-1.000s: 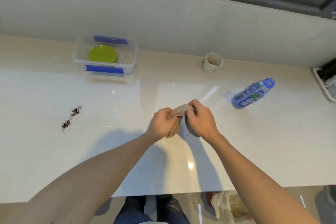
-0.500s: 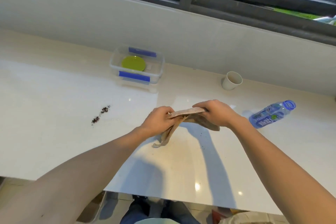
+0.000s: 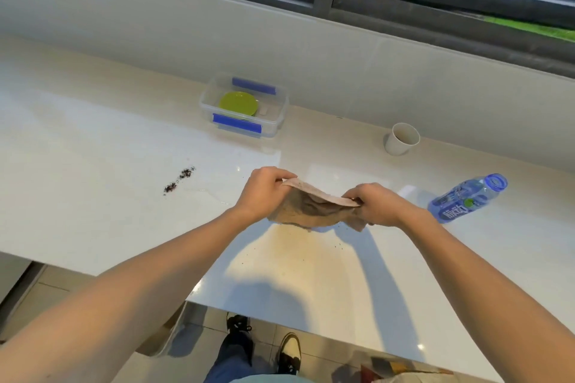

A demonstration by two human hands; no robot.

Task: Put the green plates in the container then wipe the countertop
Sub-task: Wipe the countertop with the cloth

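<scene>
A green plate (image 3: 239, 103) lies inside a clear container (image 3: 273, 126) with blue clips, at the back of the white countertop (image 3: 93, 165). I hold a beige cloth (image 3: 306, 210) stretched out just above the counter's middle. My left hand (image 3: 264, 193) grips its left edge and my right hand (image 3: 378, 205) grips its right edge. A small heap of dark crumbs (image 3: 179, 179) sits on the counter left of my hands. Tiny dark specks lie scattered below the cloth.
A white paper cup (image 3: 401, 138) stands at the back right. A blue-labelled plastic bottle (image 3: 466, 197) lies on its side to the right of my hands. The counter's front edge runs near my body, with floor and my shoes below.
My hands have pulled apart and the cloth has gone from bunched to spread wide between them. The camera has tilted up and shifted, so the container sits more central.
</scene>
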